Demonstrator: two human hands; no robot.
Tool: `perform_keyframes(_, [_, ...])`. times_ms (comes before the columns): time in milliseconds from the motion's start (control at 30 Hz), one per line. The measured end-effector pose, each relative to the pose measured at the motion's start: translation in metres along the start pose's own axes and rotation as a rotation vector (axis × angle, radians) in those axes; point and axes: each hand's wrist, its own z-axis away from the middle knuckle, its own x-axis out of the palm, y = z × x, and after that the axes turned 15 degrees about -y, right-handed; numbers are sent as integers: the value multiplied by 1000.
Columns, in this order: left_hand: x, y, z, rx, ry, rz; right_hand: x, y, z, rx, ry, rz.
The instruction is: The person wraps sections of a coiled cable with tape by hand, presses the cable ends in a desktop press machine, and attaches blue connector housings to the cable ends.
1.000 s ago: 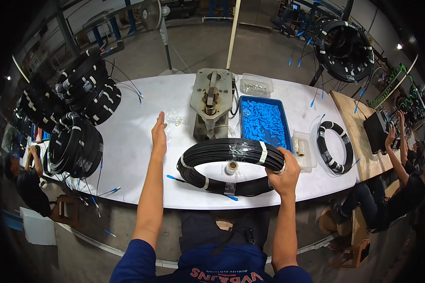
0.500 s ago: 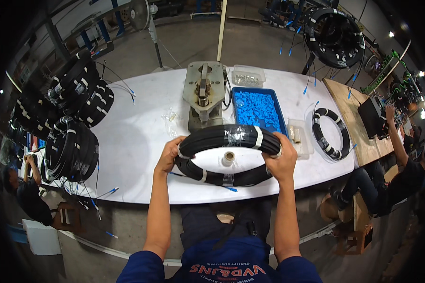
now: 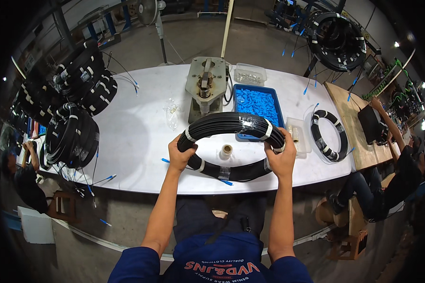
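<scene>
Between my two hands is a coil of black cable [image 3: 229, 123], its far side tilted up above the white table [image 3: 137, 141]. White bands and clear tape bind it. My left hand [image 3: 180, 153] is closed around its left side, thumb at the inner edge. On the right side my right hand [image 3: 282, 153] grips it in the same way. Blue connectors [image 3: 226, 182] stick out at the coil's near edge and beside my left hand. Through the ring's opening shows a small roll of film or tape [image 3: 226, 151], standing on the table.
A metal press [image 3: 205, 87] stands behind the coil, beside a blue tray [image 3: 279, 113] of small blue parts and clear plastic boxes [image 3: 250, 73]. Another cable coil [image 3: 320, 140] lies right. Stacked coils [image 3: 75, 137] fill the left end. People sit at both sides.
The coil's far side has tipped up, so its opening looks rounder. My left thumb now shows inside the ring. The whole view has shifted slightly.
</scene>
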Motion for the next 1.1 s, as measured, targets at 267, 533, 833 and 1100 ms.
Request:
perform_keyframes(267, [-6,84,-31,-53,-177,-284,1,15,23,273,-249,-189])
perform_keyframes(533, [7,159,-61,-126,-379,-766,10,55,40,273,-570,-442])
perform_keyframes(833, [2,154,-68,-155,-401,-933,1,-16,-27,-14,-470,-347])
perform_keyframes(1100, [-30,144,-54,33,-452,-551,31,-19,-13,-14,-409,-236])
